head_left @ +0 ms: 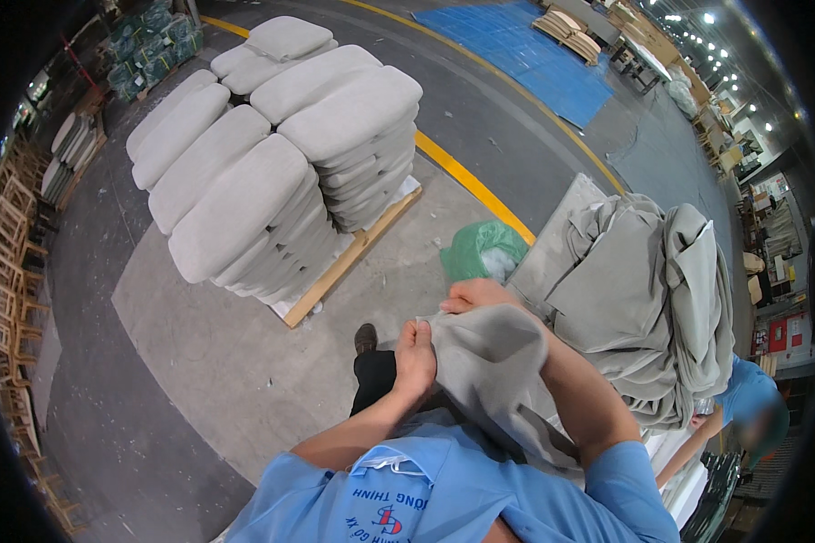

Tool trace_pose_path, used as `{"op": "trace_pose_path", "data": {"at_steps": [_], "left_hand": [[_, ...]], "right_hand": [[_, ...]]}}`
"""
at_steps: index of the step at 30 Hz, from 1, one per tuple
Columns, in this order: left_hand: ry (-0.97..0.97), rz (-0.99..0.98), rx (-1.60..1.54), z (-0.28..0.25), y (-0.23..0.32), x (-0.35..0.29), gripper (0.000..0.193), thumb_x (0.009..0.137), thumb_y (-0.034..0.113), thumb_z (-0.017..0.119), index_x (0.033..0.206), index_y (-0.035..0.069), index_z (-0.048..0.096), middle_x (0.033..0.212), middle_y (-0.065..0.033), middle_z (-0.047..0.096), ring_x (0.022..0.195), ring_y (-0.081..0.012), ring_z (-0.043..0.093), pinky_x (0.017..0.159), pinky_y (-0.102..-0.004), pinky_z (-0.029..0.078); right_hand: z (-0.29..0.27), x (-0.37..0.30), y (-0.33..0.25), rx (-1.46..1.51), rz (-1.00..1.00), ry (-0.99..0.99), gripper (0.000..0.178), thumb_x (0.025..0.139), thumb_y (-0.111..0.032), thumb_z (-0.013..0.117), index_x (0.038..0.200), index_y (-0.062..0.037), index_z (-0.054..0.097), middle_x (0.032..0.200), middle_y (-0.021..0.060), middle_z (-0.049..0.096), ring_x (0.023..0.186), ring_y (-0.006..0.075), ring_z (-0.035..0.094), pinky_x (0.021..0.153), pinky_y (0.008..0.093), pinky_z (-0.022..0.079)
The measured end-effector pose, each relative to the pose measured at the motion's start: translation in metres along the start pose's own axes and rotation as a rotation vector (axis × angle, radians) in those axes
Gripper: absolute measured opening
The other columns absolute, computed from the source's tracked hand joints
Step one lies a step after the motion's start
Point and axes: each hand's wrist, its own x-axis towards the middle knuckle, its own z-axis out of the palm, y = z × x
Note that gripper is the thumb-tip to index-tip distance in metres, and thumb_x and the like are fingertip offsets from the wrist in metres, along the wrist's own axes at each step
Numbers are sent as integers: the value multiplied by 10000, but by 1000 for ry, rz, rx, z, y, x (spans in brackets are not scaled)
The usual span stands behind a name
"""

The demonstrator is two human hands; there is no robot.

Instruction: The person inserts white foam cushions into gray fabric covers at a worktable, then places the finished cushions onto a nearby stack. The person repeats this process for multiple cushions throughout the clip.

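A grey fabric cover [493, 348] hangs in loose folds in front of my body. My left hand [416, 357] is closed in a fist on its left edge. My right hand [480, 294] reaches across and grips the far edge, its fingers curled over the cloth. The two hands are a short way apart, and the lower part of the cover drapes over my lap and under my right forearm. Right beside my right arm lies a tall, rumpled pile of similar grey covers [620, 281].
Ahead to the left, several stacks of grey cushions [240, 208] stand on a wooden pallet [335, 281]. A green plastic bag [471, 249] sits on the floor past my hands. A co-worker in blue [747, 394] is at the far right. Wooden frames [9, 262] line the left.
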Motion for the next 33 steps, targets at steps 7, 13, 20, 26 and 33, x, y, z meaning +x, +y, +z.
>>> {"op": "trace_pose_path", "data": {"at_steps": [7,13,20,26,33], "left_hand": [[-146,-111,-416,29,-80,54,136,1081,206,584,1079,72,568,1005,-44,654,925,-144,578,849,-339,507],[-449,-77,72,10,-49,51,503,930,-54,670,1345,127,452,1193,-59,668,1126,-177,653,961,-344,536],[-981,-192,72,-9,-25,110,693,926,20,714,1562,141,468,1405,-64,622,1307,-209,579,1118,-385,466],[-1144,13,486,15,-8,129,681,912,101,782,1531,80,500,1433,-91,618,1283,-229,601,1103,-397,497],[-1160,-36,776,42,23,131,465,904,73,785,1350,8,669,1307,-118,714,1204,-232,657,1051,-365,519]], "right_hand": [[51,40,64,126,136,19,337,952,-365,708,962,-29,740,915,221,737,847,373,713,771,441,551],[22,-55,78,262,288,203,311,980,-343,732,1100,-56,742,911,88,730,897,188,680,828,355,545],[-36,-316,-8,797,231,78,798,883,-405,864,1499,-30,523,1440,90,603,1316,209,554,1099,336,447],[62,-385,-66,781,571,791,545,876,-144,823,1354,-3,601,1223,117,700,1129,185,647,989,324,496],[56,-361,-81,508,761,1335,93,878,30,700,967,0,697,827,48,703,774,109,630,714,280,494]]}}
